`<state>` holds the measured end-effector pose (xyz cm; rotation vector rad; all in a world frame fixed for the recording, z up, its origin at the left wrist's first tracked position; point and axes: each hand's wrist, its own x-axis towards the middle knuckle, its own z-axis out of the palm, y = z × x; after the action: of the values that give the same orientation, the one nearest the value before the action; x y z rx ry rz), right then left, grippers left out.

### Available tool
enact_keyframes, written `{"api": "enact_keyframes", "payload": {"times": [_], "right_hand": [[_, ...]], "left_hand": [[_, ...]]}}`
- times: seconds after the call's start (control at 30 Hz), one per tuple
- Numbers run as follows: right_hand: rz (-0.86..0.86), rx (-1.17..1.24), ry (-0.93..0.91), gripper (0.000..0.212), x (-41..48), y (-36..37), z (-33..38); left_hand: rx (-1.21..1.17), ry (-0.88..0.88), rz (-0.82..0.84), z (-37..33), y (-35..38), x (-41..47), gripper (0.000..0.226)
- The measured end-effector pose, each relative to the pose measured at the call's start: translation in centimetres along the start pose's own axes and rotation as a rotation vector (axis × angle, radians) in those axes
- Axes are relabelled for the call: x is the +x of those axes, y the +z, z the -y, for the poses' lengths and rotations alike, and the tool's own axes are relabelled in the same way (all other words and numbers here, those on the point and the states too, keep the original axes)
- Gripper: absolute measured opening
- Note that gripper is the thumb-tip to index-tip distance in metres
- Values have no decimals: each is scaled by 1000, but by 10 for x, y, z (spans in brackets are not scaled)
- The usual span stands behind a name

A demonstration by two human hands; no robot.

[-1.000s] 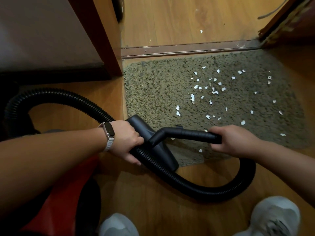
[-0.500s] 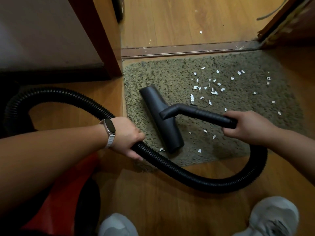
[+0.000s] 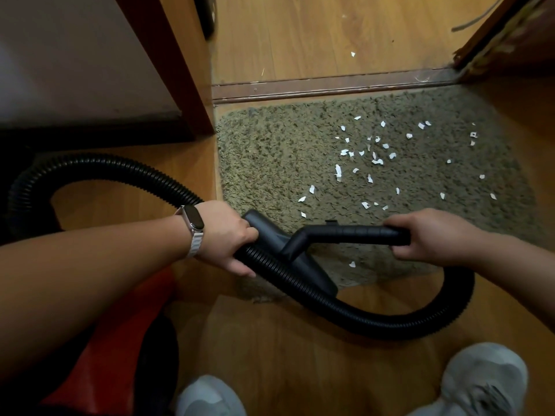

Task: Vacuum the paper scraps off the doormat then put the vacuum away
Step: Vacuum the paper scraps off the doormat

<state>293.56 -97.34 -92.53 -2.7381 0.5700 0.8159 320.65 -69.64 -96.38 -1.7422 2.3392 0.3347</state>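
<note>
A shaggy olive doormat (image 3: 270, 163) lies before the door threshold, with several white paper scraps (image 3: 372, 159) strewn over its middle and right. The black vacuum nozzle head (image 3: 312, 271) sits on the mat's near edge. My right hand (image 3: 432, 235) grips the black nozzle tube (image 3: 345, 234) at its rear end. My left hand (image 3: 225, 235), a watch on its wrist, grips the ribbed black hose (image 3: 270, 267) just left of the nozzle. The hose loops from the right hand, under the nozzle, back to the red vacuum body (image 3: 120, 340) at lower left.
A wooden door frame post (image 3: 177, 70) stands left of the mat. The brown threshold strip (image 3: 330, 85) runs behind it, with one scrap (image 3: 353, 54) on the floor beyond. My two grey shoes (image 3: 486, 382) stand on the wood floor near the bottom edge.
The nozzle went forward onto the mat, then came back toward me to the mat's near edge. Both hands kept their grips.
</note>
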Motion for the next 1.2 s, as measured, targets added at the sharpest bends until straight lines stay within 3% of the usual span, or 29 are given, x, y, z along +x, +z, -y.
{"api": "enact_keyframes", "payload": {"times": [0.4,0.53,0.67,0.83,1.03,1.2], "right_hand": [[-80,45,78,19,5,-29,-14],[-50,55,-9,18,5,-35,4],[25,-98,-150,21,7,-23,22],[116,-86,-159,23,7,-31,17],[75,-135,-197,25,23,-44,-10],[25,-172,-270,28,48,-38,-25]], "left_hand": [[-5,-1,15,-1,0,0,77],[8,35,82,-7,-1,-3,75],[-7,40,161,-18,-6,-8,73],[-95,-31,279,-40,-17,-10,67],[-105,-181,262,-66,-25,9,65],[-144,-300,104,-114,-4,34,66]]}}
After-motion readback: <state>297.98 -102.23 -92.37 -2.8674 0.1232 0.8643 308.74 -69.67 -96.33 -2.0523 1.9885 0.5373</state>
